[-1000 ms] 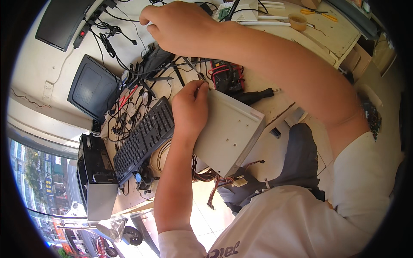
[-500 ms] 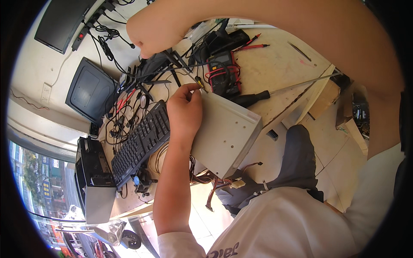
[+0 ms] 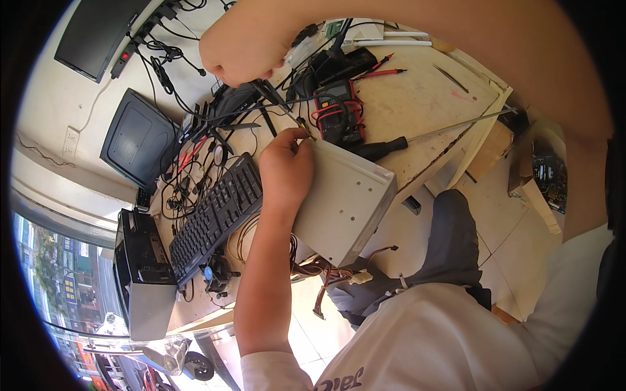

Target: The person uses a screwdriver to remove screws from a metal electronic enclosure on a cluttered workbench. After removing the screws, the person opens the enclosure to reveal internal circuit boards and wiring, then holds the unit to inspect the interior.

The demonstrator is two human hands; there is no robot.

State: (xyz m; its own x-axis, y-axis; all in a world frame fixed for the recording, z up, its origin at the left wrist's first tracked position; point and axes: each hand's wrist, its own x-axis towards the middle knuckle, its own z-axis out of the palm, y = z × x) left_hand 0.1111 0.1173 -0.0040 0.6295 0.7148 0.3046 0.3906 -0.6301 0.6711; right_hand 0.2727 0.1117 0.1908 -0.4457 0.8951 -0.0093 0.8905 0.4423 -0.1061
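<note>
A grey metal power supply box (image 3: 345, 202) lies near me at the table's edge, its bundle of wires (image 3: 326, 270) hanging from the near side. My left hand (image 3: 285, 168) is closed at the box's far left corner, fingers curled against its edge. Above and beyond it, my right hand (image 3: 244, 55) is closed on a screwdriver (image 3: 285, 109), whose shaft slants down to that corner beside my left fingertips. Much of the handle is hidden by my right hand. Whether the tip sits in a screw I cannot tell.
Left of the box lies a black keyboard (image 3: 215, 218) and a small fan (image 3: 217, 274). Beyond are a multimeter (image 3: 339, 114) with red leads, a long screwdriver (image 3: 391, 148), tweezers (image 3: 451, 78) and tangled cables (image 3: 186, 186). An open carton (image 3: 538, 176) stands at right.
My left hand has shifted slightly to the right along the box. My right hand has moved a little rightward, its fingers showing more. The box has barely moved.
</note>
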